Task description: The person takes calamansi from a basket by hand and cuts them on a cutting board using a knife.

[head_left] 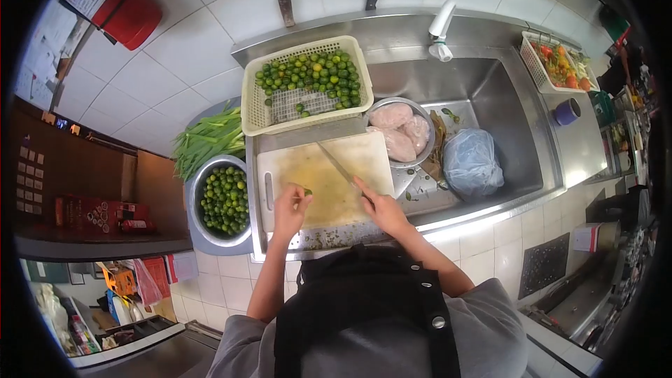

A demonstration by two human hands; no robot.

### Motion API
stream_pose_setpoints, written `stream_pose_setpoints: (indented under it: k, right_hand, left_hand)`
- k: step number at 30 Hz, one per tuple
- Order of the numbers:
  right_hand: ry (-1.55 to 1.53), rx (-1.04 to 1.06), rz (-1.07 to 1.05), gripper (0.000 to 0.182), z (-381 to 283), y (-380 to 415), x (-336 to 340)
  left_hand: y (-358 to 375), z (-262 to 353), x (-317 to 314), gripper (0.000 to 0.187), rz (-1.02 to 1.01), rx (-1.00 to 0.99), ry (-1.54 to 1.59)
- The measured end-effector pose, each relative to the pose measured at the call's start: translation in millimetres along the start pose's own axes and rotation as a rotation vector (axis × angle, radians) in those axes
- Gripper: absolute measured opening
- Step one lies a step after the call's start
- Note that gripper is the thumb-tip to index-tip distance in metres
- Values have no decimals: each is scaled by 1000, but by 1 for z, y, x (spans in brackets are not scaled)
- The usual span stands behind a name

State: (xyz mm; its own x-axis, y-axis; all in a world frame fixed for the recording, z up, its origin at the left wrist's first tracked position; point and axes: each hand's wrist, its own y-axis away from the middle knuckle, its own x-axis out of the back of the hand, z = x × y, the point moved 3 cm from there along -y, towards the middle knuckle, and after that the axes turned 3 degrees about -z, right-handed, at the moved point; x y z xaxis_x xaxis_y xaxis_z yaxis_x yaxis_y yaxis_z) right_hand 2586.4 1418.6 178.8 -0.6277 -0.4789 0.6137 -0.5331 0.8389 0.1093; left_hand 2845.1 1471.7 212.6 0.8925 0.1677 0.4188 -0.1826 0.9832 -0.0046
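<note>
My left hand pinches a small green citrus fruit over the left part of the white cutting board. In my right hand is a knife, its blade pointing up and to the left across the board. The board's surface is stained yellow. Behind it stands a cream basket with many green citrus fruits in it. To the left, a steel bowl is full of similar fruits. Green bits lie on the steel along the board's near edge.
Green leafy stalks lie behind the bowl. Right of the board, a metal bowl of pale meat and a tied plastic bag sit in the sink, under a white faucet. A vegetable basket stands far right.
</note>
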Motion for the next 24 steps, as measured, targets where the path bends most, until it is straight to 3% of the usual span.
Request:
stream_pose_setpoints:
  k: [3, 6, 11, 14, 19, 24]
  right_hand:
    - [-3, 3, 8, 63, -1, 1, 0]
    - [-29, 9, 30, 61, -2, 3, -3]
    - [-112, 113, 17, 59, -21, 21, -11]
    - [-122, 129, -17, 59, -27, 29, -15]
    - [-96, 128, -67, 59, -28, 34, -18]
    - [-109, 80, -122, 59, -32, 41, -12]
  left_hand:
    - [9, -31, -10, 20, 4, 47, -111]
    - [11, -15, -17, 18, 104, 23, -10]
    - [13, -32, -28, 20, 145, 20, -103]
    - [14, -40, -40, 28, 147, -45, -85]
    - [16, -43, -47, 30, 318, -233, -202]
    - [20, -43, -51, 30, 311, -42, -155]
